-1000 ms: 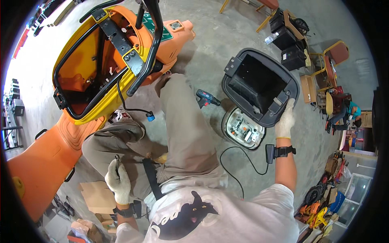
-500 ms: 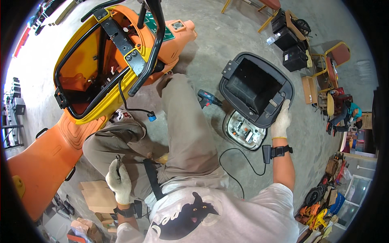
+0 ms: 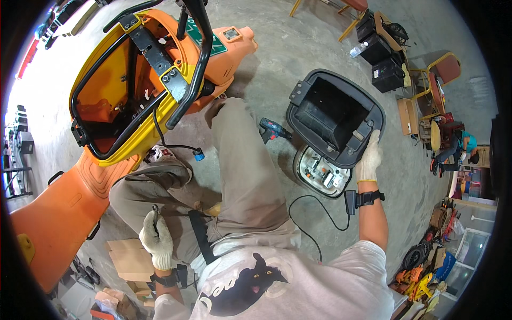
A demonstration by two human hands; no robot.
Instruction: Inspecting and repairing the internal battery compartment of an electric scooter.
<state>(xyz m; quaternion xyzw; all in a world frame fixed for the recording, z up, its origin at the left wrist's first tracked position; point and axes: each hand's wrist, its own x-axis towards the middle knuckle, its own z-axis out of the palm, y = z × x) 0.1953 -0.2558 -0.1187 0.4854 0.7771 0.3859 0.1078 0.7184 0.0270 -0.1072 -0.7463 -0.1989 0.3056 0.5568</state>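
My right hand (image 3: pixel 368 159), in a white knitted glove, grips the near right rim of a black plastic storage tub (image 3: pixel 368 114). The tub's open mouth tilts toward me, and a metal hinge bracket sits on its left edge. Below it, partly covered, is a pale oval seat base (image 3: pixel 325 178) with small parts on it. By my knee, my gloved left hand (image 3: pixel 156 237) is closed around a small dark metal piece (image 3: pixel 155 209) whose rounded end sticks out; the rest is hidden. A cordless drill (image 3: pixel 274 129) lies on the floor left of the tub.
An orange and yellow scooter (image 3: pixel 58 213) stands at the left, its black tube frame (image 3: pixel 200 64) exposed and a blue-ended cable (image 3: pixel 198 154) hanging. Black batteries (image 3: pixel 388 73), chairs (image 3: pixel 445 69) and a seated person (image 3: pixel 453 152) are at the right. Opened cardboard (image 3: pixel 128 258) lies lower left.
The black tub has shifted very slightly left with my right hand on it. My left hand has stayed by my knee, still closed around the dark metal piece.
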